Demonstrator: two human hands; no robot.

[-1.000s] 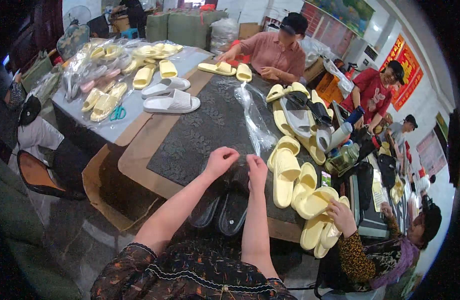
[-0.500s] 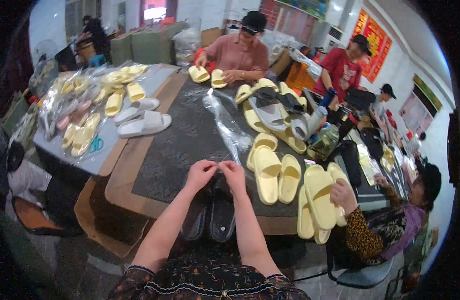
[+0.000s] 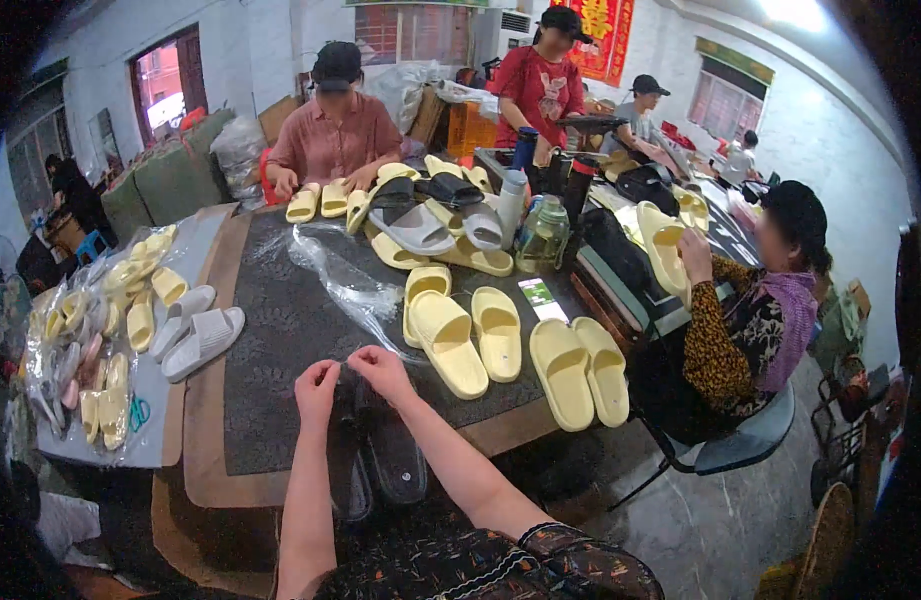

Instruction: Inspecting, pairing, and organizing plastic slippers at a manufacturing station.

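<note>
My left hand [image 3: 317,391] and my right hand [image 3: 381,375] are held close together above the near edge of the table, fingers pinched. What they grip is too small or dark to make out. Below them, partly hidden by my forearms, a pair of black slippers [image 3: 401,472] hangs or lies at the table edge, a small round light spot on one of them. Beyond my hands lies a crumpled clear plastic bag [image 3: 352,287]. Yellow slippers [image 3: 446,340] rest just right of my right hand, one leaning over another.
Grey slippers [image 3: 206,343] lie at left beside bagged yellow slippers [image 3: 113,400] and teal scissors [image 3: 138,412]. Another yellow pair [image 3: 563,372] sits at the right edge. Bottles [image 3: 545,236] stand behind it. A seated co-worker [image 3: 760,310] at right holds a yellow slipper; others work across the table.
The view has swung right, shifting the table leftward in the picture. My pinched hands are slightly farther apart. The co-worker at right has lifted a yellow slipper away from the pair at the edge.
</note>
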